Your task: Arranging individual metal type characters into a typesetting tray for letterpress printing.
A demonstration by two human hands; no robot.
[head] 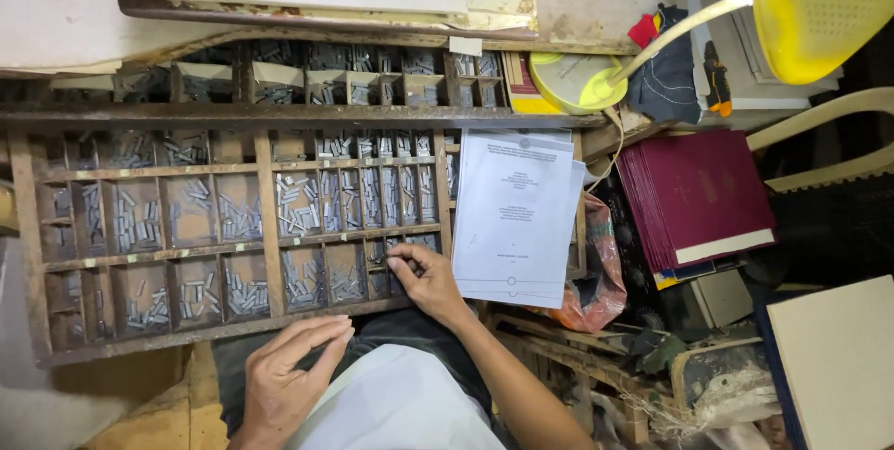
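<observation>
A wooden type case with many small compartments lies before me, filled with small grey metal type pieces. My right hand reaches into a compartment at the case's lower right, fingertips pinched among the pieces there; whether it holds one is hidden. My left hand rests below the case's front edge, fingers slightly curled and apart, holding nothing. A stack of white printed sheets lies over the right end of the case, just beside my right hand.
A second type case sits behind the first. A yellow desk lamp hangs at top right. A stack of maroon books lies to the right, with an orange plastic bag and clutter below.
</observation>
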